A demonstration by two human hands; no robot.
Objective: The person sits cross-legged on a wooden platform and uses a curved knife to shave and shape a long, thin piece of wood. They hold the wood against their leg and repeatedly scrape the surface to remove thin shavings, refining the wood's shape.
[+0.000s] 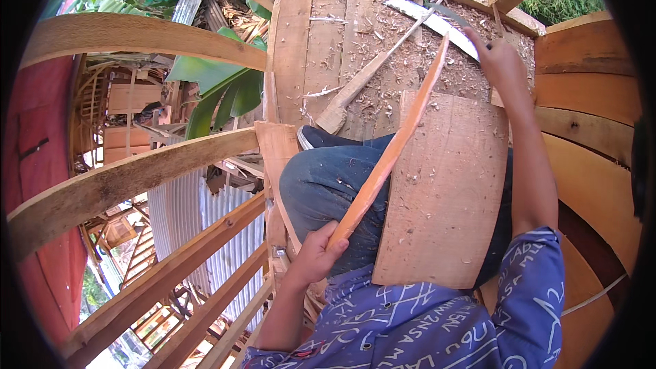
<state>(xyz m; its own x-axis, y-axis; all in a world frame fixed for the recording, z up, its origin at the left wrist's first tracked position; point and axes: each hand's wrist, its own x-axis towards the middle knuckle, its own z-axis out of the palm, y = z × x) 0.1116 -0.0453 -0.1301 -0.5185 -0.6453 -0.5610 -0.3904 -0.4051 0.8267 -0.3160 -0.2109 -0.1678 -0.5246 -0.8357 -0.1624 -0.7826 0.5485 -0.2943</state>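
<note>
My left hand (pixel 314 253) is closed around the lower end of a long, slightly bent wooden stick (pixel 391 157). The stick slants up and away across my thigh and tapers to a thin far end. Beyond that tip, my right hand (pixel 504 65) grips a knife with a narrow dark blade (pixel 451 15) pointing left. Under the blade runs a curved bright white strip (pixel 427 19); whether it is metal or wood I cannot tell. A wide wooden board (pixel 447 198) rests across my lap, against my shirt, with the stick passing over its left edge.
Shavings cover the plank floor (pixel 328 48). A long tool-like piece with a thick wooden end (pixel 352 99) lies there beside my shoe (pixel 321 138). Wooden rails (pixel 137 167) line the left side, with corrugated metal sheets (pixel 198 212) below. Curved boards (pixel 588 157) wall the right.
</note>
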